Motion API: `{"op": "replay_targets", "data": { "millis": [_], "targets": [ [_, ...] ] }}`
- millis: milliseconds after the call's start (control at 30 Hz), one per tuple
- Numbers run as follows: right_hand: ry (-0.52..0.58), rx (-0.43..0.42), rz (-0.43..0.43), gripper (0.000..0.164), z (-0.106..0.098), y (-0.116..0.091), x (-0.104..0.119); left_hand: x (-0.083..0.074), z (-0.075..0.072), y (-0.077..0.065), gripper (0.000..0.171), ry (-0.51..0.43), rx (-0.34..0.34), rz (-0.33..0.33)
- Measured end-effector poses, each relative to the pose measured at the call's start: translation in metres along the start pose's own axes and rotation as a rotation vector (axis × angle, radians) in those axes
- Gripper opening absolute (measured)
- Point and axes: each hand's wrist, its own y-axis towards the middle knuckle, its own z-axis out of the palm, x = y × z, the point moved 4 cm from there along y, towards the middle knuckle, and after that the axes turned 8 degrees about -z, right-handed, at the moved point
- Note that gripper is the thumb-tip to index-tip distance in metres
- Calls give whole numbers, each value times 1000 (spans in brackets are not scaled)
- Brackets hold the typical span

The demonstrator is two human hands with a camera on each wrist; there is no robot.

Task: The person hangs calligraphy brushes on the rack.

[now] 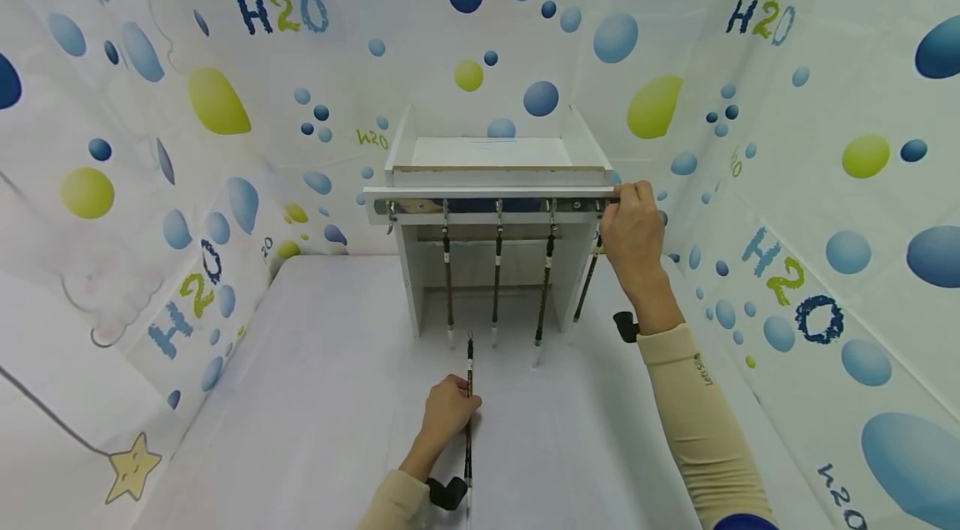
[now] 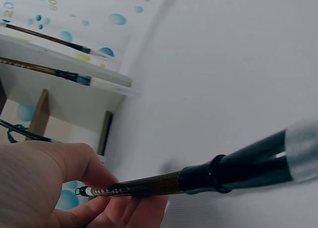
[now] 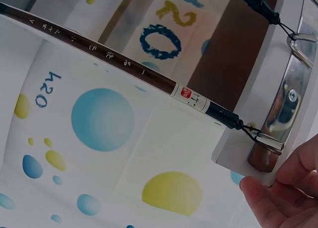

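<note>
In the head view my left hand (image 1: 448,412) pinches a calligraphy brush (image 1: 470,351) by its dark handle, low over the white table. The brush's cord loop points toward the rack, its pale tip end toward me. Large in the left wrist view is that brush's black ferrule (image 2: 253,166). My right hand (image 1: 633,234) grips the right end of a white rack's front board (image 1: 480,218); thumb and fingers pinch its corner in the right wrist view. Several other brushes hang by cord loops from hooks on a metal strip (image 3: 285,104) along this board, including one brush (image 3: 119,56) closest to the right hand.
The white rack has an open tray (image 1: 491,151) on top and side panels (image 1: 410,280) standing on the table (image 1: 322,397). White sheets with blue and green dots (image 1: 615,38) surround the table at the back and sides.
</note>
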Motion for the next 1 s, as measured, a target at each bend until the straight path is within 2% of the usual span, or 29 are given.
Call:
{"op": "replay_targets", "data": {
  "millis": [367, 567, 800, 1000],
  "targets": [
    [1, 11, 15, 24, 0, 0, -1, -19, -20, -6, 37, -94, 2, 46],
    [1, 9, 8, 24, 0, 1, 0, -34, -32, -12, 35, -115, -34, 74],
    [-2, 7, 13, 25, 0, 1, 0, -54, -60, -15, 34, -147, -94, 87],
    [5, -1, 3, 24, 1, 0, -1, -64, -85, -20, 34, -197, -144, 103]
  ]
}}
